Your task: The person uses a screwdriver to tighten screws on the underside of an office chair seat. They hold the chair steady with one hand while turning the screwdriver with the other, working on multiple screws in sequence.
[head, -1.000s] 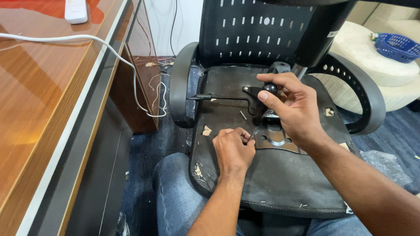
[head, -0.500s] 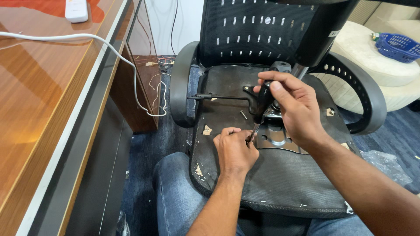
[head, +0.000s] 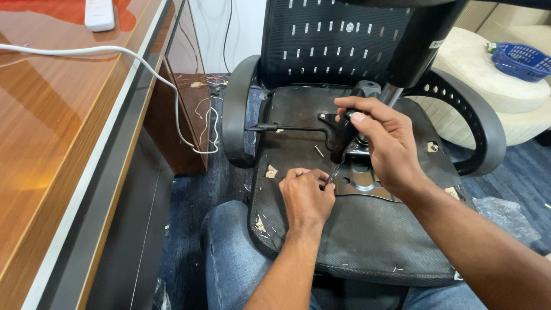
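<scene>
A black office chair lies tipped over my lap, the underside of its seat (head: pixel 356 229) facing up. My right hand (head: pixel 381 143) grips the black handle of a screwdriver (head: pixel 343 140), its shaft angled down-left toward the metal mounting plate (head: pixel 359 181). My left hand (head: pixel 307 198) rests on the seat underside with its fingertips pinched at the screwdriver's tip, near the plate's edge; what lies under the fingers is hidden. A black lever (head: pixel 287 128) runs left from the mechanism. A loose screw (head: pixel 318 151) lies on the seat.
A wooden desk (head: pixel 51 143) stands at my left with a white cable (head: pixel 143 63) and a white remote (head: pixel 99 14). The chair's armrests (head: pixel 235 109) curve at both sides. A cream sofa (head: pixel 493 86) with a blue basket (head: pixel 522 57) is at the back right. Plastic wrap (head: pixel 511 212) lies on the blue carpet.
My right hand has brought the screwdriver down and left, from near the mechanism toward my left hand's fingers. The left hand has stayed nearly still.
</scene>
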